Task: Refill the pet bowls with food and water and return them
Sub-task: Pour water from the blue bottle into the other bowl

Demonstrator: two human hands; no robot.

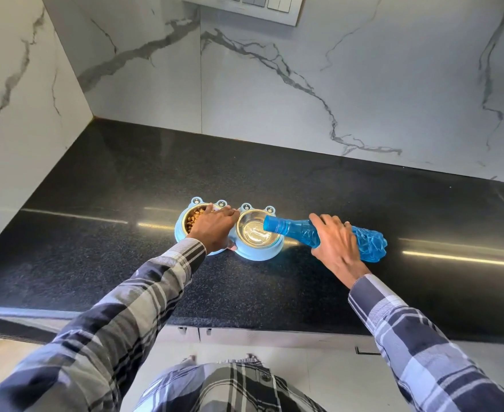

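The right hand (335,245) was wrapped around the middle of a blue water bottle (325,237), right of frame centre, tipping it nearly flat with its mouth over the steel water bowl (255,230). The left hand (215,228) lay palm down on the pale blue double feeder (246,253), fingers spread across the gap between the bowls, pressing rather than gripping. The food bowl (194,218), left of centre, already held brown kibble. The water bowl looked only shallowly filled, if at all. Pouring well probably meant keeping the mouth low over the bowl's middle, tilting slowly, and steadying the feeder. Both plaid-sleeved forearms reached forward from the lower frame over the black bench (126,188).
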